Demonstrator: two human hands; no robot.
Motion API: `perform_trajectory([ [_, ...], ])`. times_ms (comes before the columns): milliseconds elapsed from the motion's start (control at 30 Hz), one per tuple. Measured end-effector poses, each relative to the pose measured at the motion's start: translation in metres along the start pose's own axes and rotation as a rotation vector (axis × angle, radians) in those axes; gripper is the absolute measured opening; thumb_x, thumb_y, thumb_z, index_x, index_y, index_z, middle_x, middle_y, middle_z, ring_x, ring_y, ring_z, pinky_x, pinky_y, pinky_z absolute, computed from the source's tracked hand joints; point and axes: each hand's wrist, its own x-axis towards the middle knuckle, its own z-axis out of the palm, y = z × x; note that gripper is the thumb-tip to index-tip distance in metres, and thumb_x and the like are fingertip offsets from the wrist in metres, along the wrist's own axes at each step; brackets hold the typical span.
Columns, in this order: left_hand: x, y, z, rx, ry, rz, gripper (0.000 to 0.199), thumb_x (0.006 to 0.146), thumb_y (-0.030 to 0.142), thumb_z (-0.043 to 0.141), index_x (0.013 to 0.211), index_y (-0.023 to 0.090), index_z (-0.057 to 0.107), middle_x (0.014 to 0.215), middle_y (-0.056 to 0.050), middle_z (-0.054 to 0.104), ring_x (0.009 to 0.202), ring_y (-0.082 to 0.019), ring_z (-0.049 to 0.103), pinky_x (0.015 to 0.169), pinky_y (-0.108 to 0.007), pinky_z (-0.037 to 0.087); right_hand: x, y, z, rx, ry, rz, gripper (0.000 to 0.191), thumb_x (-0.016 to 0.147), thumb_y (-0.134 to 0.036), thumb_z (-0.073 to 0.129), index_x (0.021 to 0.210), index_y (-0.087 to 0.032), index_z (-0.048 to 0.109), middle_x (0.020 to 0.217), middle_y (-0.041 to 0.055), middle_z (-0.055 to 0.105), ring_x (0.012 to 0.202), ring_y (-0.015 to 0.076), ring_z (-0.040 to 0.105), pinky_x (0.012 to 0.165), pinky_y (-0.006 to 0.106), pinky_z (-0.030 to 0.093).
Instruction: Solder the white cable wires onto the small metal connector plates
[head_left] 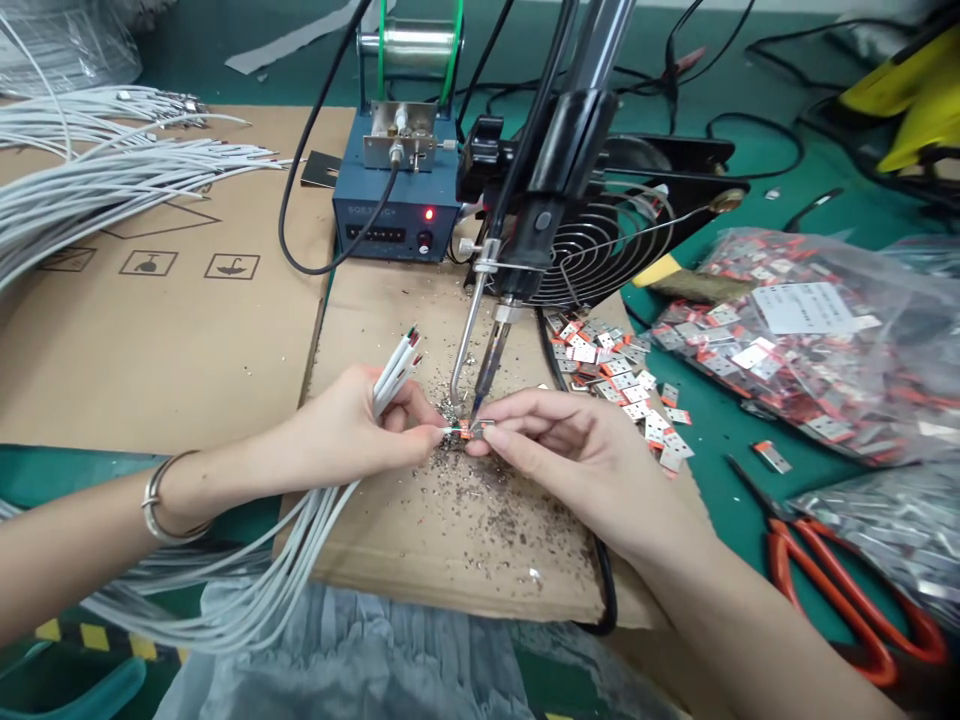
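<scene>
My left hand [375, 425] is closed round a bundle of white cables [396, 370] with stripped coloured ends, and its thumb and fingertip pinch one cable end. Between thumb and fingers, my right hand [555, 440] grips a small USB connector [471, 429] with an orange insert. Cable end and connector meet directly under the tip of a soldering iron [491, 355] held in a stand. A thin bent solder feed tube [466, 345] comes down beside the tip. The exact contact of wire, tip and connector is too small to tell.
A solder feeder [397, 215] with a wire spool stands behind, beside a black fan [600, 250]. Loose USB connectors [622, 380] lie right of the iron, near a bag of connectors [787, 330]. Orange-handled scissors [832, 580] rest at right. More white cables [135, 190] lie left on cardboard [165, 350].
</scene>
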Motion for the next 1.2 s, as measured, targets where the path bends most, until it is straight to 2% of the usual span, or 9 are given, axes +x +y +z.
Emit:
perform_trajectory([
  [133,-0.001,-0.003,0.0,-0.007,-0.011,0.039,0.016,0.071,0.028,0.057,0.072,0.013,0.062,0.046,0.007,0.038,0.043,-0.006,0.031,0.04,-0.018,0.023,0.0,0.002,0.0,-0.068,-0.022,-0.037,0.007,0.069,-0.02,0.064,0.076,-0.018,0.064,0.065,0.0036,0.072,0.063,0.0132,0.068,0.056,0.019,0.052],
  [233,-0.004,-0.006,0.001,-0.022,-0.041,0.043,0.018,0.072,0.03,0.059,0.07,0.012,0.061,0.046,0.007,0.04,0.042,-0.005,0.033,0.04,-0.018,0.023,-0.004,0.004,0.0,-0.246,-0.031,-0.143,0.006,0.074,-0.02,0.06,0.076,-0.017,0.064,0.063,0.0031,0.07,0.055,0.0123,0.064,0.047,0.019,0.048],
  [300,-0.007,-0.008,0.003,-0.034,-0.07,0.046,0.018,0.072,0.03,0.059,0.068,0.012,0.061,0.047,0.006,0.043,0.043,-0.005,0.035,0.04,-0.018,0.025,-0.007,0.005,-0.002,-0.431,-0.036,-0.275,0.009,0.077,-0.019,0.057,0.075,-0.017,0.065,0.064,0.0028,0.069,0.054,0.0116,0.061,0.045,0.02,0.045],
  [433,-0.014,-0.01,0.008,-0.031,-0.108,0.039,0.024,0.073,0.034,0.059,0.067,0.012,0.062,0.047,0.005,0.043,0.043,-0.005,0.035,0.04,-0.019,0.023,-0.015,0.006,-0.004,-0.699,-0.046,-0.631,0.012,0.079,-0.012,0.057,0.082,-0.015,0.068,0.073,0.0028,0.069,0.066,0.0122,0.061,0.061,0.024,0.047],
  [567,-0.019,-0.01,0.011,-0.028,-0.102,0.075,0.02,0.074,0.03,0.057,0.068,0.012,0.062,0.046,0.006,0.041,0.043,-0.005,0.033,0.04,-0.019,0.022,-0.018,0.009,-0.004,-0.797,-0.053,-0.802,0.014,0.08,-0.01,0.056,0.088,-0.012,0.067,0.066,0.0032,0.068,0.055,0.012,0.056,0.052,0.025,0.044],
  [800,-0.021,-0.006,0.01,-0.031,-0.097,0.104,0.017,0.074,0.028,0.056,0.067,0.013,0.06,0.046,0.007,0.039,0.044,-0.006,0.031,0.041,-0.02,0.022,-0.018,0.011,-0.006,-0.869,-0.146,-0.761,0.018,0.084,-0.014,0.049,0.094,-0.014,0.064,0.063,0.0036,0.064,0.055,0.0142,0.055,0.05,0.028,0.043],
  [1033,-0.018,-0.007,0.011,-0.085,-0.106,0.108,0.014,0.073,0.024,0.056,0.065,0.012,0.057,0.049,0.006,0.042,0.046,-0.005,0.034,0.043,-0.018,0.024,-0.018,0.013,-0.002,-0.974,-0.13,-0.896,0.017,0.082,-0.01,0.049,0.082,-0.017,0.065,0.058,0.0026,0.06,0.051,0.0135,0.05,0.049,0.028,0.04],
  [1133,-0.019,-0.007,0.011,-0.104,-0.101,0.118,0.016,0.075,0.026,0.057,0.067,0.011,0.057,0.05,0.007,0.04,0.047,-0.005,0.033,0.043,-0.018,0.023,-0.019,0.011,0.001,-0.887,-0.084,-0.828,0.017,0.082,-0.012,0.049,0.076,-0.016,0.065,0.055,0.0023,0.059,0.048,0.0128,0.049,0.049,0.028,0.039],
  [1200,-0.019,-0.007,0.011,-0.112,-0.093,0.13,0.017,0.075,0.028,0.057,0.069,0.012,0.058,0.05,0.007,0.039,0.047,-0.005,0.033,0.043,-0.018,0.023,-0.02,0.009,0.001,-0.79,-0.087,-0.662,0.015,0.082,-0.017,0.05,0.078,-0.016,0.065,0.059,0.0026,0.062,0.051,0.0124,0.052,0.049,0.026,0.04],
])
